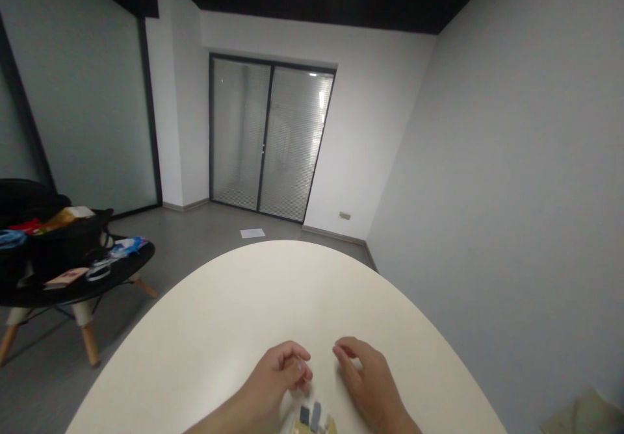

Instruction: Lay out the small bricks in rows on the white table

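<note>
At the bottom centre of the head view, my left hand point(285, 370) is above the round cream table point(273, 291), its fingers curled in and the thumb against them. To its right, my right hand point(365, 375) has thumb and index fingertip brought together in a pinch. A gap separates the two hands. Whatever either hand may hold is too small or hidden to make out. Below and between them, at the frame's lower edge, is a small cluster of dark grey pieces point(316, 416) and yellowish pieces point(301, 428), partly cut off.
On the left, a black chair point(141, 255) with wooden legs bears a black bag point(63, 245), a blue packet point(127, 247) and other items. White paper point(252, 233) lies on the floor past the table. A wall point(511, 193) rises on the right.
</note>
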The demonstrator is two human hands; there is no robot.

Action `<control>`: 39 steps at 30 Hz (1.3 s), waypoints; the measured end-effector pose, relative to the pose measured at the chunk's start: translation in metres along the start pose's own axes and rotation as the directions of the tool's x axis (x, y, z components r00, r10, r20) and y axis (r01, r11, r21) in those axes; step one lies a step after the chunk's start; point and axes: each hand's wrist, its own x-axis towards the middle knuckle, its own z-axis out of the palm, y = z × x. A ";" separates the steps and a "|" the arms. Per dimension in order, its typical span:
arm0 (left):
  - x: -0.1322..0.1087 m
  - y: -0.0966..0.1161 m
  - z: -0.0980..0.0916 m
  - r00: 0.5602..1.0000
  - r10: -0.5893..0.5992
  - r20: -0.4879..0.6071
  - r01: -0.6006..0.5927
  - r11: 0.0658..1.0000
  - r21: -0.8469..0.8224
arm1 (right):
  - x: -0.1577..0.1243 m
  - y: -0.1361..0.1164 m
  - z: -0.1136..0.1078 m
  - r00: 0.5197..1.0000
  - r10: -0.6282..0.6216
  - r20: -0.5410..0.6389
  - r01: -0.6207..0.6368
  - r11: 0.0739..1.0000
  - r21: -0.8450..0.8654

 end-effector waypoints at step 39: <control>-0.020 0.015 -0.001 0.910 0.096 0.404 -0.406 0.404 0.820 | 0.005 0.090 0.001 0.979 0.177 -0.106 -0.192 0.970 -0.152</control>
